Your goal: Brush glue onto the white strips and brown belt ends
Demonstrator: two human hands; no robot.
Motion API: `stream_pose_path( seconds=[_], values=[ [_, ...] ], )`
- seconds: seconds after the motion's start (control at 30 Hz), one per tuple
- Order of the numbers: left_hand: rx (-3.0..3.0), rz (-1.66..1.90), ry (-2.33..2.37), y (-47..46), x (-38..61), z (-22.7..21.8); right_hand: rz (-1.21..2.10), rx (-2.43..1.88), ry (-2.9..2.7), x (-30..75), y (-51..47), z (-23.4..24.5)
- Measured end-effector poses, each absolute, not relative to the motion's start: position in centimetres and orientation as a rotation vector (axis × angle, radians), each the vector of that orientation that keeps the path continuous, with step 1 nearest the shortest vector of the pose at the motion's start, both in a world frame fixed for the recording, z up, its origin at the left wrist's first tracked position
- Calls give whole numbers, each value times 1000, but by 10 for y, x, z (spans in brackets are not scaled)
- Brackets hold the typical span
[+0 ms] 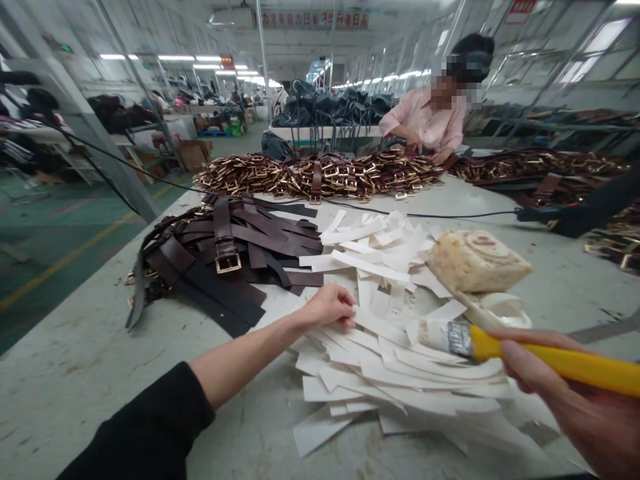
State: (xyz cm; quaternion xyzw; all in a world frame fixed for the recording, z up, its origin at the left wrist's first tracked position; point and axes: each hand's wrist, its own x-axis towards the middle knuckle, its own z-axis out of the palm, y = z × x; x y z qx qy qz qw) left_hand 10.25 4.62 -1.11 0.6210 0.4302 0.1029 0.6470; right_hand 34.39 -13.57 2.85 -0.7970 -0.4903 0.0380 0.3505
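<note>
My left hand (330, 307) is closed, its fingertips pinching the end of a white strip (383, 327) at the top of a fanned pile. In my right hand (555, 387) is a paintbrush with a yellow handle (575, 363). Its pale bristles (433, 332) lie close to the strip, and I cannot tell whether they touch it. Many more white strips (400, 383) overlap below both hands. Behind them lies a looser heap of white strips (375, 250). Dark brown leather straps with buckles (227, 243) are piled to the left of that heap.
A crusted, yellowish block-shaped container (480, 260) stands at the right, beside a white cup-like piece (505, 308). A long heap of gold-buckled straps (325, 177) spans the back of the table. A black cable (450, 215) crosses the tabletop. A co-worker (430, 120) handles straps at the far side.
</note>
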Motion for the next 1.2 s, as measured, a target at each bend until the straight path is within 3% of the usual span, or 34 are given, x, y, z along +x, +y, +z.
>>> stream_pose_path(
  seconds=[0.13,0.37,0.67,0.87,1.2],
  values=[
    [1126,321,984,38,97,-15,348,-1894,-1333,292,-105,45],
    [1080,356,914,36,90,-26,570,-1779,-1453,253,-63,31],
    [1090,363,857,37,86,-33,625,-1853,-1473,257,-49,28],
    [1143,357,889,39,82,-30,518,-2168,-1585,295,-61,25],
    [1355,465,930,34,101,-35,618,-1937,-1478,295,-64,24]
  ],
)
